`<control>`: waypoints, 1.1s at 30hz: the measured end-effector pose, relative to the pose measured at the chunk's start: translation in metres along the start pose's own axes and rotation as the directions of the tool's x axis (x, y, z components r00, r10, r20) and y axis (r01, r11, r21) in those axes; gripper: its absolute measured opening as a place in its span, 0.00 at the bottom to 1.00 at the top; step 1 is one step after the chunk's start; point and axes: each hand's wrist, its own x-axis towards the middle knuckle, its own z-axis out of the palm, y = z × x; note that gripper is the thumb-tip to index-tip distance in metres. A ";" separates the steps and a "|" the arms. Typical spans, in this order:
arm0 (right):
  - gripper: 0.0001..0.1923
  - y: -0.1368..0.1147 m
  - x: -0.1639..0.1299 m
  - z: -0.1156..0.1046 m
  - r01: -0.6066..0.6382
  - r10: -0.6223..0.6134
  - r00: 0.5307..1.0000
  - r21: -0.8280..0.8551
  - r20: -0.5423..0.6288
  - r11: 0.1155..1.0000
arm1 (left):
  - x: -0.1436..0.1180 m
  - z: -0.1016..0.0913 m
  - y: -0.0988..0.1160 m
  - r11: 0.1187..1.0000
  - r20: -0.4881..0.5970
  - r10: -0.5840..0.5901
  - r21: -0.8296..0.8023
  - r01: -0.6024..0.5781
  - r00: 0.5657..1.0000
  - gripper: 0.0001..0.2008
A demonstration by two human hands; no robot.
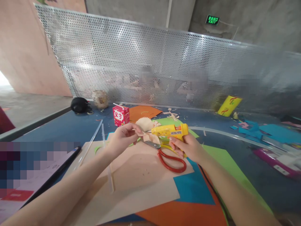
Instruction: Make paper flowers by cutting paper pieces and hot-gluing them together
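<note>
My right hand (pixel 184 145) is wrapped round the handle of a yellow hot glue gun (pixel 166 130), its nozzle pointing left. My left hand (pixel 124 136) pinches a small cream paper piece (pixel 140 133) close to the nozzle. Whether the nozzle touches the paper I cannot tell. Just behind lies a cream paper fan shape with a zigzag edge (pixel 144 123). Below the glue gun, red-handled scissors (pixel 171 163) rest on a large cream paper sheet (pixel 136 169), their blades partly under paper scraps.
Clear glue sticks (pixel 107 163) lie left of centre. A pink drink carton (pixel 120 115) stands behind my left hand. Orange (pixel 183 213), blue (pixel 192 185) and green paper (pixel 218 157) lie around. A perforated metal screen (pixel 117 56) closes off the table's far edge. A purple-and-white tool (pixel 277 161) lies right.
</note>
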 end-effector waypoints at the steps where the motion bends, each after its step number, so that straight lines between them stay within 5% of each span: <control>1: 0.18 0.000 0.000 0.000 -0.001 0.001 1.000 -0.003 -0.006 1.000 | 0.000 0.000 0.000 1.000 -0.001 -0.004 -0.002 0.004 1.000 0.03; 33: 0.16 -0.003 -0.001 0.002 0.027 -0.029 0.999 -0.052 -0.024 0.998 | 0.000 0.000 0.002 0.999 -0.018 -0.001 0.034 0.001 1.000 0.04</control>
